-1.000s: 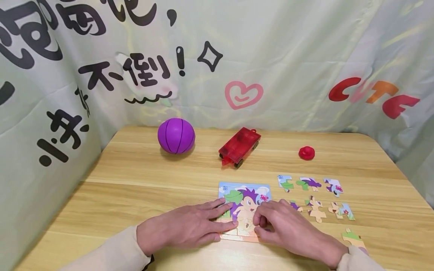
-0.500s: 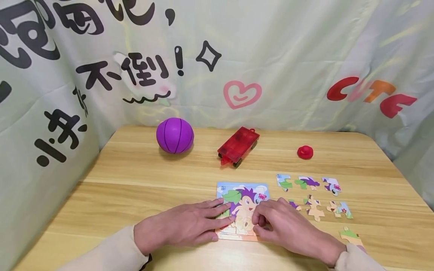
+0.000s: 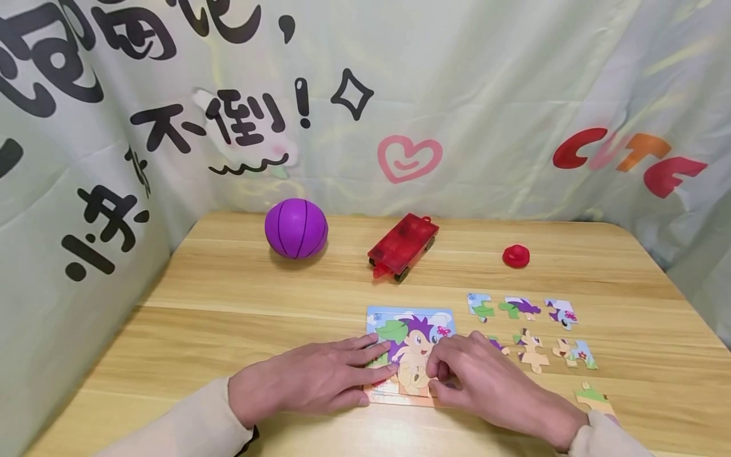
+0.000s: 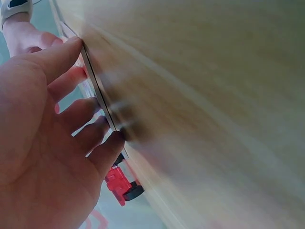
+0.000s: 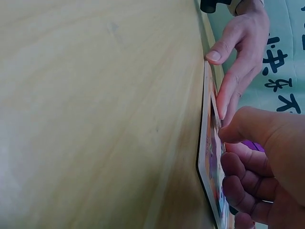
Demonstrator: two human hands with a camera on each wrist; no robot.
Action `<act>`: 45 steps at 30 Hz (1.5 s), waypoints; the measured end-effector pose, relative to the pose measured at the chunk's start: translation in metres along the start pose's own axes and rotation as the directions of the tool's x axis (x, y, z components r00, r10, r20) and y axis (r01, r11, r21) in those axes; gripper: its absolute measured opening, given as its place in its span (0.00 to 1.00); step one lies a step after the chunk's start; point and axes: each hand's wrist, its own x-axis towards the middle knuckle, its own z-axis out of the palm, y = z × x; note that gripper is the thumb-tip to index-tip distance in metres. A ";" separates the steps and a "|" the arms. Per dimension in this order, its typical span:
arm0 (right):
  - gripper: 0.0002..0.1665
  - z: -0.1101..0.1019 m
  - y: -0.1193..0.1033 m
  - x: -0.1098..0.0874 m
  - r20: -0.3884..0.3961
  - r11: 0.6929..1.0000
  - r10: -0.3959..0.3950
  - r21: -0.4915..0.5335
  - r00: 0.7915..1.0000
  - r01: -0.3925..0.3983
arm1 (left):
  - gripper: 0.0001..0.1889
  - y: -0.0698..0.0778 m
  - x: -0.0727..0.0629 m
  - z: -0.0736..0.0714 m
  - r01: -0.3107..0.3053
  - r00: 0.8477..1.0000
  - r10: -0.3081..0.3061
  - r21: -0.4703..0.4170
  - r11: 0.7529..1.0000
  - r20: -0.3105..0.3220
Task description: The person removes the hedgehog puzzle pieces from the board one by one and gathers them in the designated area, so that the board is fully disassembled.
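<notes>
A hedgehog jigsaw puzzle board (image 3: 408, 313) lies on the table in the head view. My left hand (image 3: 311, 384) rests on its left side with fingers extended; in the left wrist view the fingertips reach the board's edge. My right hand (image 3: 485, 387) has curled fingers at the board's lower right. Thumb and index finger pinch the edge of a puzzle piece (image 3: 414, 376) at the bottom middle. One edge of that piece stands tilted up from the board in the right wrist view. The curled fingers partly hide the pinch.
Loose puzzle pieces (image 3: 532, 350) lie in rows right of the board, partly behind my right hand. Farther back are a purple ball (image 3: 296, 228), a red toy wagon (image 3: 403, 247) and a small red hat-shaped thing (image 3: 516, 256). A printed curtain (image 3: 485, 95) hangs behind the table.
The bottom-middle piece has shifted slightly and its lower edge shows more clearly against the board. Both hands stay nearly in place.
</notes>
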 end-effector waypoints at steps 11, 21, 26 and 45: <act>0.13 -0.002 0.000 -0.005 -0.012 1.000 0.018 -0.005 1.000 -0.018 | 0.29 0.000 0.003 0.000 -0.013 1.000 0.013 -0.007 1.000 -0.023; 0.13 -0.003 0.001 -0.009 -0.077 0.997 -0.053 -0.059 0.996 0.049 | 0.29 0.001 0.002 -0.001 -0.013 1.000 0.013 -0.015 1.000 -0.012; 0.16 -0.006 0.011 -0.018 -0.083 0.997 -0.076 -0.020 0.994 0.074 | 0.29 0.001 0.003 0.000 -0.010 1.000 0.010 -0.033 0.999 -0.008; 0.36 -0.042 0.087 -0.093 -0.317 0.985 -0.058 0.134 0.947 0.105 | 0.29 -0.001 -0.002 0.002 -0.011 1.000 0.010 -0.038 0.999 -0.026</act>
